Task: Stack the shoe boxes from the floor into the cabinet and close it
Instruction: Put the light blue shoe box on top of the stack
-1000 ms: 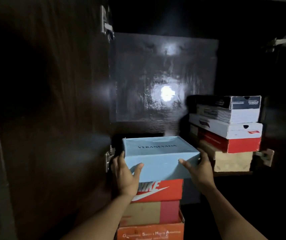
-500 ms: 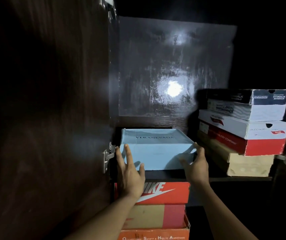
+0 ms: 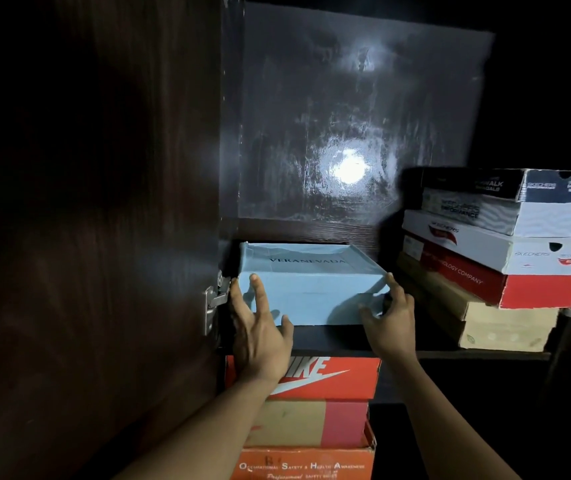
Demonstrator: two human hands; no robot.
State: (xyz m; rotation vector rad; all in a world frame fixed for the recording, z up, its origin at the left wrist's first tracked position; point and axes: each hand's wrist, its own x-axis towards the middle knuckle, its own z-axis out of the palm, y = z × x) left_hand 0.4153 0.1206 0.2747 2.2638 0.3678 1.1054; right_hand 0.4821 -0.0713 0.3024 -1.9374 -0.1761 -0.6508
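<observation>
A light blue shoe box (image 3: 311,275) with dark lettering on its lid lies flat on the dark cabinet shelf (image 3: 332,337), at the left side. My left hand (image 3: 259,330) rests flat against its front left corner with the fingers spread. The fingers of my right hand (image 3: 391,323) are apart, touching the front right corner. Neither hand wraps around the box. To the right on the same shelf stands a stack of several shoe boxes (image 3: 519,265): black and white, white, red, then brown at the bottom.
The dark wooden left cabinet door (image 3: 104,237) stands open, its metal hinge (image 3: 213,303) close to my left hand. Below the shelf is another stack topped by a red Nike box (image 3: 332,379). A light glares off the glossy back wall (image 3: 348,168).
The blue box has gone from being carried in front of the cabinet to lying on the shelf, pushed further in. My hands have loosened from its sides to its front corners.
</observation>
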